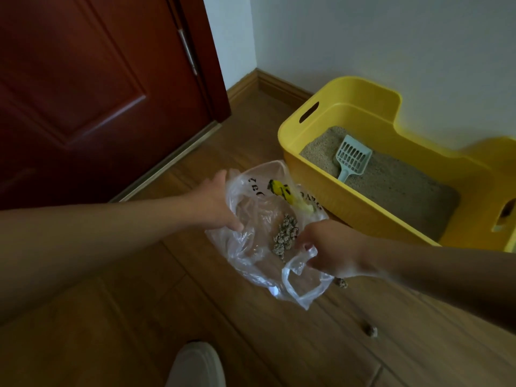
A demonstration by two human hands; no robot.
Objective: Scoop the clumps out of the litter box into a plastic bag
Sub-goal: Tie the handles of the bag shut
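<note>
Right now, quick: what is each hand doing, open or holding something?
Left hand: closed, gripping the rim of the clear printed plastic bag.
Right hand: closed, gripping the same bag at its handle loop.

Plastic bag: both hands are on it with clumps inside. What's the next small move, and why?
Probably free the right hand from the plastic bag and gather the near stray clump beside it, while the left hand holds the rim. It and a far stray clump lie on the floor; the scoop rests in the litter box.
</note>
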